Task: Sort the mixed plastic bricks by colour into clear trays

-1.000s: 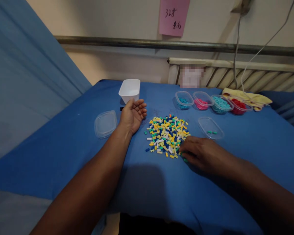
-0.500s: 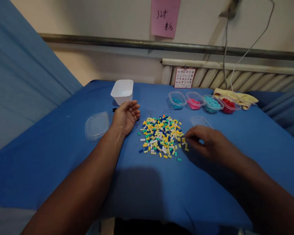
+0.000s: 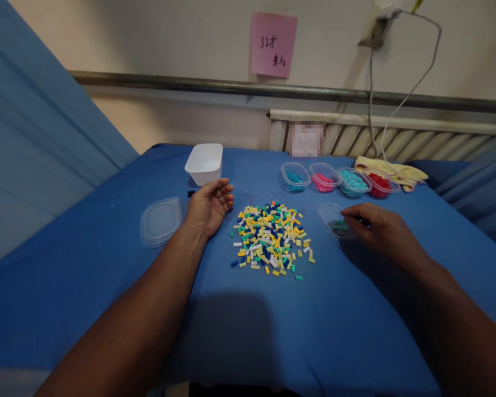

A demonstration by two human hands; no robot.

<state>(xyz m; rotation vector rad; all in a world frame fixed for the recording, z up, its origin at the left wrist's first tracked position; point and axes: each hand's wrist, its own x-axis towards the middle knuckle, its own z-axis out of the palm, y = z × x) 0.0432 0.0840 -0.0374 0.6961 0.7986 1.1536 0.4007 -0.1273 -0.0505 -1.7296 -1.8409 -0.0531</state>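
The work surface is covered by a blue cloth (image 3: pixel 86 298), backed by a pale wall (image 3: pixel 169 33) and bounded at the left by a blue curtain (image 3: pixel 37 138). Along the wall a metal pipe (image 3: pixel 190 84) is run, with a ribbed radiator (image 3: pixel 339 117) set below it.

On the middle of the cloth a loose heap of toy building bricks (image 3: pixel 273 237) is spread, in which yellow, pale yellow, white, navy and green are mixed. The right hand (image 3: pixel 376 226) is held low at the right edge of a shallow clear tray (image 3: pixel 327 212), its fingers drawn narrowly together; whether a brick is pinched between the fingertips cannot be told. The left hand (image 3: pixel 210 207) is laid at the left of the heap with the palm exposed, the fingers loosely curled and slightly parted.

A yellow cloth (image 3: pixel 372 165) is bunched at the far right. Just beyond the left hand a white tub (image 3: pixel 202 177) is stood upright, and near its wrist a clear lid (image 3: pixel 161 220) is laid flat. A pink note (image 3: pixel 274 47) is fixed to the wall. Behind the tray four clear containers (image 3: pixel 295 165) are lined up, filled in part with deep teal, pink, light turquoise and red pieces. In the tray, green bricks (image 3: pixel 339 225) are seen, partly shaded by the right hand.
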